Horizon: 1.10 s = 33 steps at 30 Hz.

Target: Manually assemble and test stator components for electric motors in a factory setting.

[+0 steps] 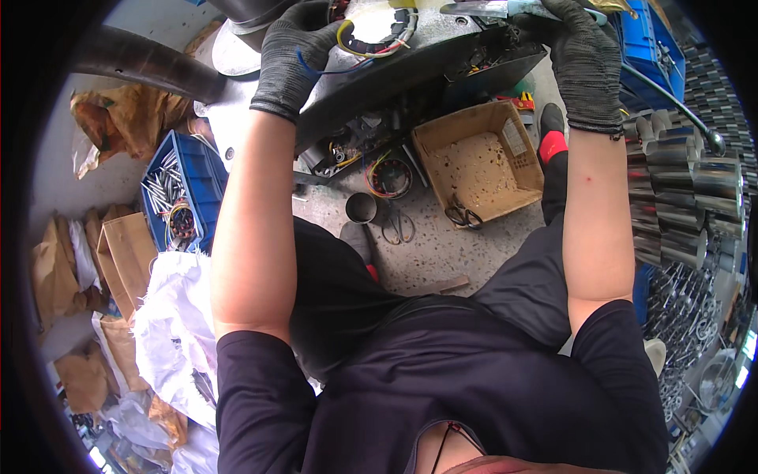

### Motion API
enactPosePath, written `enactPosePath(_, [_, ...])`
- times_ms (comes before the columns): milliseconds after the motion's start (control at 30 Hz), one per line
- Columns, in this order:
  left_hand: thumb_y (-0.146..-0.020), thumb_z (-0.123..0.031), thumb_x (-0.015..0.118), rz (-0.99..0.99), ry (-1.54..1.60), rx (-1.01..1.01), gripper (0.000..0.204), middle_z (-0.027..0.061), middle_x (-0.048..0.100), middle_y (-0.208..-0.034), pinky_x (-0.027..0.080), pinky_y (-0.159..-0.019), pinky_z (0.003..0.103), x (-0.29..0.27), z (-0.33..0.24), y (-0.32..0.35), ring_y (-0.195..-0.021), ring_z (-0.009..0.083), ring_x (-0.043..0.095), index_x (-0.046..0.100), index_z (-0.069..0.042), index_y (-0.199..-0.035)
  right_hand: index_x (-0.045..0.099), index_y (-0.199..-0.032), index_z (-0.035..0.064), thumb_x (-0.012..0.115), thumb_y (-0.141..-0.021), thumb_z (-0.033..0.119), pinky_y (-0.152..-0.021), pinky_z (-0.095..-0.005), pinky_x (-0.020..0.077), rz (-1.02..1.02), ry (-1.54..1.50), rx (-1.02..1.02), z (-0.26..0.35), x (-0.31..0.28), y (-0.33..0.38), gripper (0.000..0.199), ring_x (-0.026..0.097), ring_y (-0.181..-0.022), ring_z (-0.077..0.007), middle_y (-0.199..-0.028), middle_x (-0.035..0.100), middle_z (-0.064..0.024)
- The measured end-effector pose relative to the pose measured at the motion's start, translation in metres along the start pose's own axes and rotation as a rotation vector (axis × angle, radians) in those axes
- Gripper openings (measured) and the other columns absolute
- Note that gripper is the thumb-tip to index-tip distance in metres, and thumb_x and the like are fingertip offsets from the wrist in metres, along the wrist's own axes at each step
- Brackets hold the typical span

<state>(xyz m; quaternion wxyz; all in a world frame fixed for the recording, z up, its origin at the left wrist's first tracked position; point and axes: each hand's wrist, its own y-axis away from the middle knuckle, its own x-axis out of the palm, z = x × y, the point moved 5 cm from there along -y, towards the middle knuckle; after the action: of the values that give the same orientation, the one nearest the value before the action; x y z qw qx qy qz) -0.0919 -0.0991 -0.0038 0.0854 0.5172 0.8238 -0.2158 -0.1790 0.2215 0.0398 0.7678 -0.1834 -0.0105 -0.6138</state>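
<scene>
Both my hands wear dark grey knit gloves and reach to the workbench at the top of the view. My left hand is closed at the left side of a wire-wound stator ring with yellow, red and blue leads. Its fingertips are partly cut off by the upper edge. A blue wire loops out below the ring, beside my left wrist. My right hand is closed around the pale blue handle of a knife, whose blade points left toward the ring.
A cardboard box with scraps sits on the floor, black-handled scissors at its front edge. Nearby are another wound ring and a metal cylinder. Blue bins stand left and right. Stacked metal tubes line the right.
</scene>
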Motion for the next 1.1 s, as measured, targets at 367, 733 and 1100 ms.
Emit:
enactPosePath(367, [-0.091, -0.013, 0.076, 0.134, 0.310, -0.139, 0.047, 0.0165, 0.072, -0.111, 0.060, -0.089, 0.035, -0.006, 0.032, 0.003, -0.097, 0.0239, 0.073, 0.060, 0.007, -0.131, 0.070, -0.106, 0.0036, 0.070, -0.096, 0.005, -0.072, -0.0245, 0.0567, 0.064, 0.045, 0.022, -0.038, 0.008, 0.010, 0.011, 0.069, -0.077, -0.0124, -0.088, 0.073, -0.0048])
enactPosePath(733, [-0.090, -0.003, 0.071, 0.063, 0.558, -0.267, 0.037, 0.0139, 0.073, -0.100, 0.063, -0.082, 0.037, -0.001, 0.035, 0.008, -0.091, 0.0249, 0.073, 0.064, 0.007, -0.125, 0.075, -0.110, 0.0097, 0.077, -0.090, 0.009, -0.087, -0.0294, 0.0585, 0.206, 0.415, -0.143, -0.079, 0.008, 0.014, 0.020, 0.072, -0.098, -0.0135, -0.105, 0.076, -0.0069])
enactPosePath(1100, [-0.093, -0.007, 0.074, -0.093, 0.801, -0.079, 0.037, 0.0114, 0.073, -0.101, 0.063, -0.072, 0.030, -0.011, -0.014, 0.029, -0.082, 0.0196, 0.073, 0.063, 0.002, -0.128, 0.070, -0.124, 0.0123, 0.079, -0.083, 0.023, -0.115, -0.0481, 0.0383, 0.537, 0.925, -0.543, -0.099, 0.074, 0.018, 0.043, 0.058, -0.133, -0.0267, -0.133, 0.068, -0.0097])
